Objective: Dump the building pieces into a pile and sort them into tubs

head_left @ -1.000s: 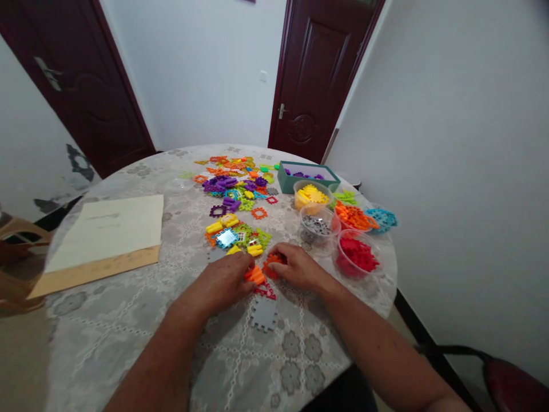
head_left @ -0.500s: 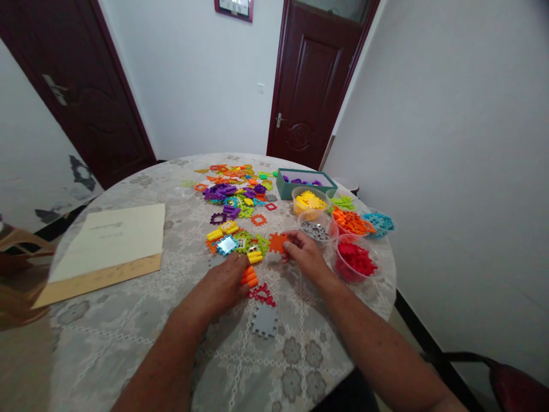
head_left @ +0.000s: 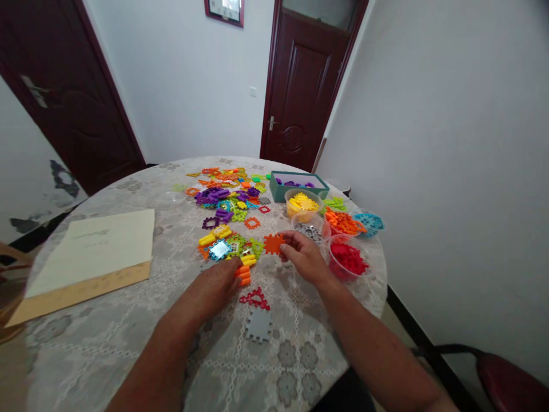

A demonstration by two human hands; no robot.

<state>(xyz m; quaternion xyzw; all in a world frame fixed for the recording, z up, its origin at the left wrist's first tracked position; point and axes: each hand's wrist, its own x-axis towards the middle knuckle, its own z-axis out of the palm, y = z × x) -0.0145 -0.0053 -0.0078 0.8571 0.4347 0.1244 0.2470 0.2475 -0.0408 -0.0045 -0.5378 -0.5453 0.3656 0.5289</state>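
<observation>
Orange tile is poking out near green pieces; right hand is pinching it. Left hand is touching orange rods, grip unclear. Loose pinching could drop the tile.

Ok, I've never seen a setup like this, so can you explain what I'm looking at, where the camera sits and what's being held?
There's no machine here: these are a person's two bare hands, seen from a camera worn on the head, looking forward and down. The right hand holds a flat orange plastic piece with toothed edges. The left hand is at a ribbed orange plastic piece; its fingertips are partly hidden, so I can't tell whether it grips it. Nearer the person lie a red triangular plastic frame and a grey square plastic plate. Beyond the hands are loose multicoloured plastic pieces. To the right stands a clear round plastic tub of red pieces, among others.
</observation>
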